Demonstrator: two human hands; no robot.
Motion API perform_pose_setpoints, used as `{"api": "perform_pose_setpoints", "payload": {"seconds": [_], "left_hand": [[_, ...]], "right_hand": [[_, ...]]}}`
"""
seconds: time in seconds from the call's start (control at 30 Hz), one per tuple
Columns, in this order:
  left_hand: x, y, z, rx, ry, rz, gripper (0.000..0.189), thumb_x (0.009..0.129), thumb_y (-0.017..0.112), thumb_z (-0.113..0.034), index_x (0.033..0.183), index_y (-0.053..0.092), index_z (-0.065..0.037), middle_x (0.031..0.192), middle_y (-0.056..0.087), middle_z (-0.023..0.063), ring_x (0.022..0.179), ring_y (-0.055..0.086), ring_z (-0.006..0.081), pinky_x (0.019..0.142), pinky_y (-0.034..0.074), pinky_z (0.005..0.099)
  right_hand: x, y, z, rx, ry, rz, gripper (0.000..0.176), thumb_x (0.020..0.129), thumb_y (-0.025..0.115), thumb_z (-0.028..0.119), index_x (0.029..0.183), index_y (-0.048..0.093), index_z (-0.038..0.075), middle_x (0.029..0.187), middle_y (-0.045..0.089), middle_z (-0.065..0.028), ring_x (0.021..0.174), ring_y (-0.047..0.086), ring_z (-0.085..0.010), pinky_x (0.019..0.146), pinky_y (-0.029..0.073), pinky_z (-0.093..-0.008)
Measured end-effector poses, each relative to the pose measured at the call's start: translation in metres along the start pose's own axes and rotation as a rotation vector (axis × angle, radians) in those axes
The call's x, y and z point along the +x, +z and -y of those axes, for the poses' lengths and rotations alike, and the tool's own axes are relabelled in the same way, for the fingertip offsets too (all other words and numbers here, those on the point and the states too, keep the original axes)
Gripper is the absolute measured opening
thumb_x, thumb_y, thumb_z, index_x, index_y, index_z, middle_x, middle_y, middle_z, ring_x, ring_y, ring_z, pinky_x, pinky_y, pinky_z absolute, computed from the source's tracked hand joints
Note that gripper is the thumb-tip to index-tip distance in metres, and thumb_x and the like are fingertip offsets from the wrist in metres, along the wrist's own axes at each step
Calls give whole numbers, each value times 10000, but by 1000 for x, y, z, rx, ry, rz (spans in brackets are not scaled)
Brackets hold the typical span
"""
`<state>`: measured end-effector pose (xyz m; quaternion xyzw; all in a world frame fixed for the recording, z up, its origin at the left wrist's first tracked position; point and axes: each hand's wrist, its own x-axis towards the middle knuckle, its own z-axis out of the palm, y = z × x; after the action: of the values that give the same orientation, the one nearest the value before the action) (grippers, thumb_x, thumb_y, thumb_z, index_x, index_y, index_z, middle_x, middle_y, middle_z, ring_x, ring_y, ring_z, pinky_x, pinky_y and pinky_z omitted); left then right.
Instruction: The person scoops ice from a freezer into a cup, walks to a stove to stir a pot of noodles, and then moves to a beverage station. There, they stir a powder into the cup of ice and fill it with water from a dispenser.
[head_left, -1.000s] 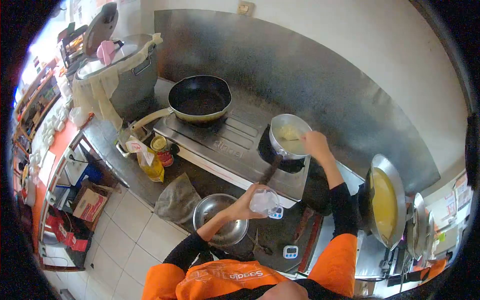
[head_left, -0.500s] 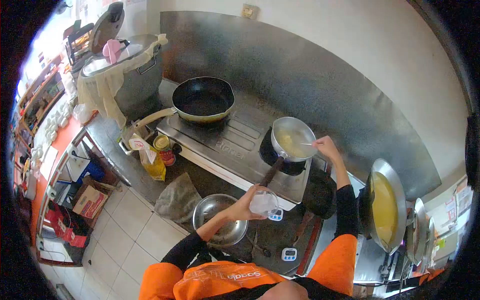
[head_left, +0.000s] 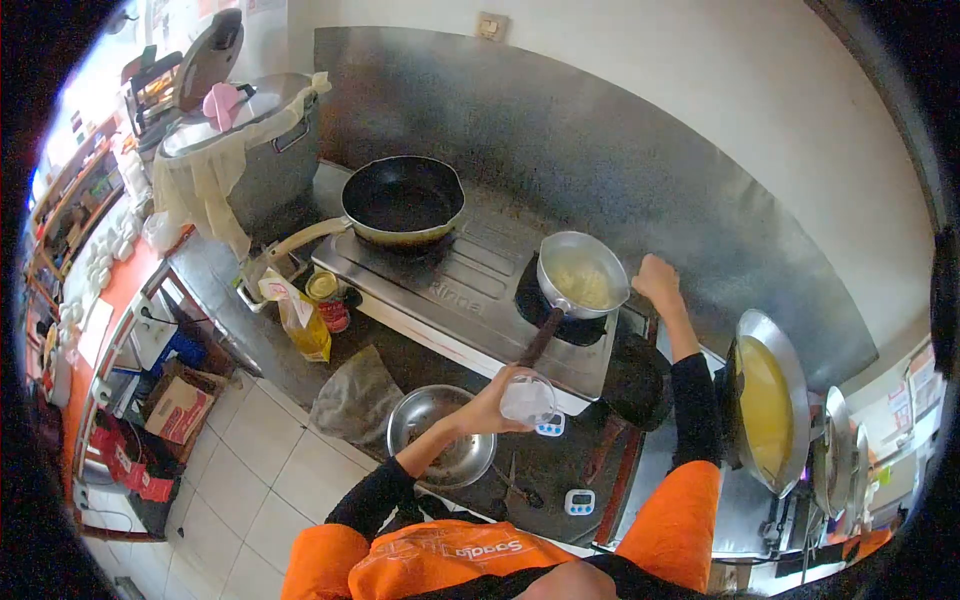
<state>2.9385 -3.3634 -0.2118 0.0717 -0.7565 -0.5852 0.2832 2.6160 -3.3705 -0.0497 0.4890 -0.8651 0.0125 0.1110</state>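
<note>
My left hand (head_left: 487, 408) is closed around a clear plastic cup (head_left: 528, 399) with whitish contents, close to the end of the saucepan's dark handle (head_left: 543, 338). The saucepan (head_left: 583, 240) stands on the right burner and holds pale yellowish food in liquid. Just right of its rim, my right hand (head_left: 657, 283) is raised with the fingers curled closed. Whatever those fingers grip cannot be made out. Below the cup lies a white timer (head_left: 550, 425), partly covered by it.
A black frying pan (head_left: 403, 195) sits on the left burner of the stove (head_left: 470, 290). A steel bowl (head_left: 405, 465), a cloth (head_left: 355, 395) and a second timer (head_left: 579, 502) lie in front. At right stands a wok of yellow oil (head_left: 768, 405); a large pot (head_left: 275, 165) is back left.
My right hand has moved up and right, away from the saucepan's rim. The thin light utensil it held over the pan no longer shows. My left hand stays nearly in place.
</note>
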Motion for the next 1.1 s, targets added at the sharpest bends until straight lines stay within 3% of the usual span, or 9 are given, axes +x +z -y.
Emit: {"api": "perform_pose_setpoints", "payload": {"seconds": [0.1, 0.2, 0.43, 0.53, 0.6, 0.83, 0.93, 1.0, 1.1], "left_hand": [[0, -1, 1, 35, 17, -14, 838, 579, 819, -179, 1265, 356, -44, 1229, 397, 148, 1190, 387, 295, 1025, 286, 366], [2, -3, 9, 43, 66, 49, 922, 607, 827, -163, 1322, 259, -40, 1286, 402, 116, 1217, 374, 230, 1025, 296, 356], [3, -2, 5, 9, 45, 54, 911, 596, 828, -140, 1311, 274, -39, 1258, 424, 116, 1208, 383, 234, 1018, 305, 353], [4, 0, 10, 43, 59, 34, 894, 592, 826, -131, 1302, 290, -43, 1252, 430, 114, 1202, 390, 235, 1016, 308, 352], [3, 2, 9, 69, 72, 26, 882, 592, 824, -125, 1296, 299, -46, 1251, 433, 112, 1199, 393, 236, 1016, 309, 352], [-8, 2, -3, -16, 33, 21, 866, 602, 815, -126, 1302, 310, -57, 1267, 422, 121, 1210, 388, 241, 1024, 301, 353], [-28, 1, -15, 24, 25, -24, 913, 610, 810, -139, 1340, 269, -51, 1303, 398, 125, 1233, 369, 244, 1036, 289, 359], [-49, 0, -25, 39, -17, -73, 942, 613, 809, -147, 1360, 244, -48, 1324, 383, 125, 1245, 359, 245, 1043, 281, 364], [-85, -5, -54, -3, -34, -152, 964, 612, 817, -161, 1373, 235, -49, 1382, 327, 114, 1257, 347, 237, 1059, 256, 376]], "right_hand": [[23, 52, -9, 152, 14, 117, 299, 694, 573, 183, 899, 602, -34, 882, 624, -248, 849, 605, -411, 749, 487, -446], [30, 72, -3, 343, -18, 22, 255, 683, 584, 177, 830, 635, -24, 819, 636, -234, 795, 620, -391, 723, 495, -424], [21, 30, 30, 493, -121, -26, 212, 667, 617, 197, 582, 637, 3, 661, 621, -215, 665, 632, -350, 646, 503, -419], [13, 38, 35, 454, -238, 15, 157, 659, 630, 202, 661, 687, 56, 613, 605, -199, 613, 617, -337, 588, 472, -409], [6, 62, 41, 154, -152, -61, 156, 695, 591, 190, 675, 676, 61, 679, 630, -190, 652, 624, -351, 609, 485, -426], [-5, 40, 25, 56, -77, -176, 172, 741, 584, 201, 747, 650, 43, 776, 636, -194, 733, 627, -359, 657, 501, -448], [-7, 47, 21, -29, -220, -219, 180, 760, 576, 196, 754, 647, 31, 771, 635, -196, 761, 629, -360, 658, 501, -456], [-20, 19, 26, 58, -114, -286, 193, 777, 555, 195, 776, 647, 25, 788, 640, -189, 763, 632, -356, 646, 504, -446], [-16, 49, 30, -170, -183, -174, 203, 787, 540, 206, 769, 648, 35, 795, 641, -188, 762, 635, -345, 661, 504, -436]]}}
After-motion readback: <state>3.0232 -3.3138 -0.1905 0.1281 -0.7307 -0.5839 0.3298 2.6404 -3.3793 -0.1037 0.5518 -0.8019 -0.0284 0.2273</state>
